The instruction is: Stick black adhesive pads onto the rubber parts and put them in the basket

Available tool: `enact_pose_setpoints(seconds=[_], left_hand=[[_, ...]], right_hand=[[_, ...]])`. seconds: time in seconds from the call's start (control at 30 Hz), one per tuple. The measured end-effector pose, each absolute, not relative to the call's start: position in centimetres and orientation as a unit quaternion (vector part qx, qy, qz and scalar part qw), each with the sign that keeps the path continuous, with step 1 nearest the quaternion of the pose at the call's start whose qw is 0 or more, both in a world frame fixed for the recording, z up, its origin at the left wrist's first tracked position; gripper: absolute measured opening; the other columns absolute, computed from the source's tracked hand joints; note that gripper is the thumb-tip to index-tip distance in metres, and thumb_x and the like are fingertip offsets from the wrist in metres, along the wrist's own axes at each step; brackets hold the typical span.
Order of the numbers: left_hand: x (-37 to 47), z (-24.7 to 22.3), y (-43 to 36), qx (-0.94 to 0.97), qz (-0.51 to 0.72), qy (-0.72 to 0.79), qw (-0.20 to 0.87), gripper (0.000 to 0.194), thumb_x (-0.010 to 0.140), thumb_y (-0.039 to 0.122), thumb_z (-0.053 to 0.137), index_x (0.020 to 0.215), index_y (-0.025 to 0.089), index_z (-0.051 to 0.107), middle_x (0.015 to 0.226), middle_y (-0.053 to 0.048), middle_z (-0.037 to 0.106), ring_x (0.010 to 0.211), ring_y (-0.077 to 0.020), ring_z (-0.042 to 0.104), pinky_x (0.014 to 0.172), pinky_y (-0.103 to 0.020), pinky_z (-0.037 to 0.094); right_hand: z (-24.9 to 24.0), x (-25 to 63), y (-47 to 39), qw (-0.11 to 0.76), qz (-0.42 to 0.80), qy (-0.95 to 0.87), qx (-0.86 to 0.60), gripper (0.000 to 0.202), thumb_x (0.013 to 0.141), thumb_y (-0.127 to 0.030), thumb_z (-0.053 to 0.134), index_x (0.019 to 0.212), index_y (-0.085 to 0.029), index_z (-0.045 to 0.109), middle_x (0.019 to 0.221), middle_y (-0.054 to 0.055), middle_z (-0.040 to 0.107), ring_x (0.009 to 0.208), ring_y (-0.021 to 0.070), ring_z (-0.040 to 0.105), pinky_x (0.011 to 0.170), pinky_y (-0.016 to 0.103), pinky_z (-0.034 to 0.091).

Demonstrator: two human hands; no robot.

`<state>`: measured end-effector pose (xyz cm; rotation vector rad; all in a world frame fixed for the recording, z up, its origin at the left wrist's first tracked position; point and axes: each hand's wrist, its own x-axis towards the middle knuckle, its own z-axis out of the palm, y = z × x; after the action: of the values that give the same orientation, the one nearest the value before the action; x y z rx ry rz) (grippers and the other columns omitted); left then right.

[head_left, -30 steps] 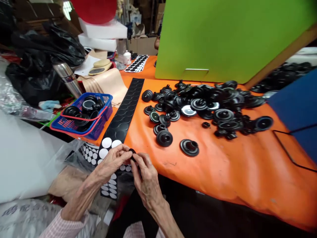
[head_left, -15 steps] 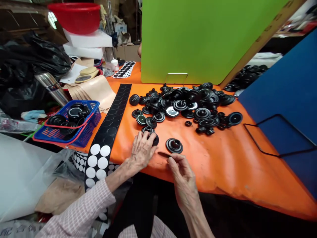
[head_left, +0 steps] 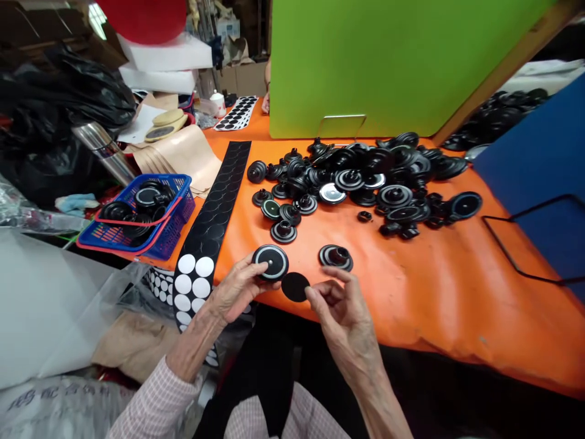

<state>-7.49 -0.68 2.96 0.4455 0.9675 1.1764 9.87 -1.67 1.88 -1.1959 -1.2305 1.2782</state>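
Note:
My left hand [head_left: 241,281] grips a round black disc-shaped part [head_left: 270,263], its flat face with a pale ring and small centre stud turned up. Between thumb and forefinger of my right hand [head_left: 340,305] is a thin black round sticker [head_left: 295,287], held by its edge just right of that part. A similar black part [head_left: 336,257] with a raised hub sits on the table beyond my right fingers. Farther off lies a heap of such black parts [head_left: 361,177]. To the left runs a strip of black round stickers [head_left: 214,207], its near end showing white circles where stickers are gone.
An orange-covered table [head_left: 411,286] carries everything. At left stands a blue basket [head_left: 178,213] holding black parts, near a steel flask [head_left: 104,152]. A green board [head_left: 388,67] rises behind the heap, a blue board [head_left: 543,152] at right. Part of another person's hand [head_left: 265,102] shows beside the green board.
My left hand has picked up a black part from the near edge of the heap and turned its flat face up. The sticker in my right hand now faces the camera. The view has shifted.

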Motion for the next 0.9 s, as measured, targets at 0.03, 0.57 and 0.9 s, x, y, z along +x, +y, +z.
enact_pose_setpoints(seconds=[0.03, 0.57, 0.9], left_hand=[[-7.6, 2.9, -0.9, 0.219, 0.523, 0.432, 0.701, 0.023, 0.078, 0.024, 0.069, 0.097, 0.013, 0.066, 0.095, -0.007, 0.066, 0.087, -0.0164, 0.061, 0.079, -0.032, 0.055], [-7.9, 3.0, -2.9, 0.269, 0.487, 0.443, 0.703, 0.048, 0.072, 0.012, 0.065, 0.119, 0.021, 0.063, 0.122, -0.008, 0.063, 0.1, -0.0219, 0.065, 0.08, -0.031, 0.055], [-7.5, 3.3, -2.9, 0.258, 0.483, 0.467, 0.694, 0.047, 0.068, 0.013, 0.066, 0.115, 0.019, 0.067, 0.113, -0.007, 0.067, 0.093, -0.0186, 0.066, 0.077, -0.025, 0.053]], right_hand=[[2.1, 9.7, -1.6, 0.473, 0.547, -0.485, -0.491, 0.025, 0.079, -0.042, 0.067, 0.092, -0.023, 0.057, 0.067, -0.004, 0.053, 0.061, 0.0113, 0.049, 0.06, 0.024, 0.041], [1.5, 6.1, -1.8, 0.494, 0.528, -0.437, -0.536, 0.028, 0.076, -0.047, 0.064, 0.072, -0.019, 0.062, 0.101, 0.006, 0.054, 0.096, 0.0198, 0.055, 0.08, 0.031, 0.049], [1.1, 5.8, -1.9, 0.494, 0.526, -0.433, -0.539, 0.026, 0.077, -0.045, 0.063, 0.073, -0.019, 0.063, 0.1, 0.005, 0.053, 0.094, 0.0188, 0.056, 0.079, 0.032, 0.05]])
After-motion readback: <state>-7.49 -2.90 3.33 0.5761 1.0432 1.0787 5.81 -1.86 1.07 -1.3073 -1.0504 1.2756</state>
